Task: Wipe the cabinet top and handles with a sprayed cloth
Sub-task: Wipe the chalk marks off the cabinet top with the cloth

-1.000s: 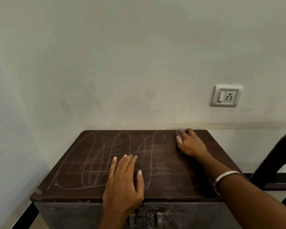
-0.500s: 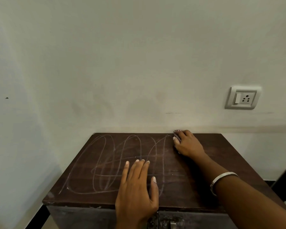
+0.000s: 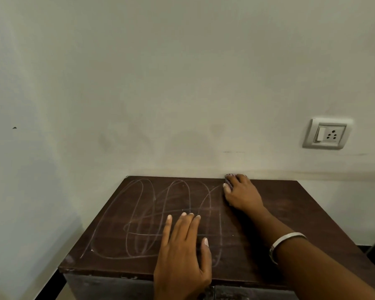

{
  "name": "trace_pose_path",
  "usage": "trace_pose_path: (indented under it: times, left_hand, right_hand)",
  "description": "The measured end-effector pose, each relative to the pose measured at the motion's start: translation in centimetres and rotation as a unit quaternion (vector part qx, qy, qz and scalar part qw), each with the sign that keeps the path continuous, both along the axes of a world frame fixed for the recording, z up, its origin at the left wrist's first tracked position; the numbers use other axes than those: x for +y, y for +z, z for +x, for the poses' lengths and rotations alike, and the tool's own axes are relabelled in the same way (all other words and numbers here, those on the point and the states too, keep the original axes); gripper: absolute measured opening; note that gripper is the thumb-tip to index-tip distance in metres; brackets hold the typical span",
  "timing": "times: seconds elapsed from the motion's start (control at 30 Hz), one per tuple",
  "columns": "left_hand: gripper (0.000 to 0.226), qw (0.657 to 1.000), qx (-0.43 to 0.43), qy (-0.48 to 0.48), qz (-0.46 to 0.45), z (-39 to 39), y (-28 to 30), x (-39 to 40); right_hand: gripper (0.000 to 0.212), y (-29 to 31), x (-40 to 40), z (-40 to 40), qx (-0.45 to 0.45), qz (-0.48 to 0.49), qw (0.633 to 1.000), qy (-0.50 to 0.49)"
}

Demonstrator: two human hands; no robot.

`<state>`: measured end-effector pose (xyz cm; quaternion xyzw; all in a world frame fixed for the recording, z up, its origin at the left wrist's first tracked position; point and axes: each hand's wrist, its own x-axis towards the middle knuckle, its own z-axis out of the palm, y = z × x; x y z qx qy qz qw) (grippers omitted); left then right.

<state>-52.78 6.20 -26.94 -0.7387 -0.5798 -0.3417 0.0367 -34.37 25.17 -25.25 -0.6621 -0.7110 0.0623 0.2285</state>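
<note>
A pale wall (image 3: 139,83) fills the upper part of the head view, marked at far left by a small dark speck (image 3: 14,127). Below it stands a dark brown cabinet (image 3: 108,284), its top (image 3: 301,213) pushed against the wall and covered on the left half with looping chalk-like scribbles (image 3: 143,213). A person's left hand (image 3: 183,254) lies flat on the front part of the top, fingers straight and spread slightly, its grip released and holding nothing; the palm reaches the front edge, just above the seam between the two cabinet doors. To the right and farther back, the right hand (image 3: 243,195) presses down at the rear edge of the top, close to the wall, at the right end of the scribbles. A small patch of patterned cloth (image 3: 228,180) shows beyond its fingertips; the fingers curve over it, gripping the cloth against the surface, and most of the cloth is hidden beneath the hand. A pale bangle (image 3: 284,242) circles the right wrist, the forearm running off the lower right corner. On the wall at upper right sits a white switch-and-socket plate (image 3: 327,134). The cabinet handles are not visible.
</note>
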Motion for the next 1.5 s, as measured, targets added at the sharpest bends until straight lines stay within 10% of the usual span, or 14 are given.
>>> trace_pose_path:
  times: [1.5]
  left_hand:
    - [0.057,0.999,0.023,0.044,0.004,0.1,0.0,-0.4]
  right_hand:
    - [0.050,-0.1,-12.5,4.8,0.010,0.033,0.999,-0.016]
